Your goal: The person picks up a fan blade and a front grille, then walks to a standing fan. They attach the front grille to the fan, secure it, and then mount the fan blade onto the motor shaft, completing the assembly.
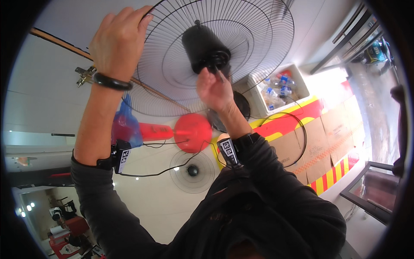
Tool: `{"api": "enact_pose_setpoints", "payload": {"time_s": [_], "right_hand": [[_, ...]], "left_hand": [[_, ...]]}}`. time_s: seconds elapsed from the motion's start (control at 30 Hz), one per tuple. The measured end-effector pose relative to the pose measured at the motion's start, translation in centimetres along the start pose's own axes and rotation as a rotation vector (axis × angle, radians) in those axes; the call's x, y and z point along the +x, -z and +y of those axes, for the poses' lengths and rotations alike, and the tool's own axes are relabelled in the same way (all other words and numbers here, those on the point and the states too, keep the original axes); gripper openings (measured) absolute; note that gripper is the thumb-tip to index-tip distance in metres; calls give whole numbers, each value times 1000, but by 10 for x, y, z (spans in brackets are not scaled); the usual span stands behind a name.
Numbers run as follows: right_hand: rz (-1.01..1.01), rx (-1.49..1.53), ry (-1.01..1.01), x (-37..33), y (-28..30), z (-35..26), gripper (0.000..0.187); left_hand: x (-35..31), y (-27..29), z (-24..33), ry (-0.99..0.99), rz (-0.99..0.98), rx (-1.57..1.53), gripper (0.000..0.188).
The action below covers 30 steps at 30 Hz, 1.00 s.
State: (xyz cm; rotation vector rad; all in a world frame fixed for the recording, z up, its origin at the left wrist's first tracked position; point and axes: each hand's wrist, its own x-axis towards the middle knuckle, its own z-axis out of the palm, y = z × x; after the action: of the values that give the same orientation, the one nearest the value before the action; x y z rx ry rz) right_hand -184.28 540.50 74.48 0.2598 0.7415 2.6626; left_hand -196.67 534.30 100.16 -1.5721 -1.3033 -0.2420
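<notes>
My left hand (120, 43) is raised at upper left, its fingers closed over the rim of a large black wire fan guard (258, 26). A black motor housing (202, 41) sits at the middle of this guard. My right hand (215, 88) is just below the housing, palm partly turned up and fingertips close to the dark hub. Something thin and greyish shows beside its fingers; blur hides what it is and how the fingers close. Partly behind my right forearm is a dark round thing (241, 105).
A white foam box (303, 82) of plastic bottles stands beyond my right arm. Flattened cardboard (332, 134) and a black cable loop (305, 136) lie on the right. A red disc (194, 134), a blue plastic bag (129, 123) and a smaller round wire guard (192, 171) are below.
</notes>
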Motion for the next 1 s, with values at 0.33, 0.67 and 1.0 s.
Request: {"api": "enact_pose_setpoints", "payload": {"time_s": [0.33, 0.67, 1.0], "right_hand": [[586, -1442, 336, -20, -35, -24, 61], [50, -226, -58, -5, -5, -9, 71], [644, -1518, 410, -19, -45, -18, 62]], "left_hand": [[3, 4, 5, 14, 10, -39, 16], [-1, 0, -1, -19, 5, -25, 16], [2, 9, 5, 38, -8, -17, 18]]}}
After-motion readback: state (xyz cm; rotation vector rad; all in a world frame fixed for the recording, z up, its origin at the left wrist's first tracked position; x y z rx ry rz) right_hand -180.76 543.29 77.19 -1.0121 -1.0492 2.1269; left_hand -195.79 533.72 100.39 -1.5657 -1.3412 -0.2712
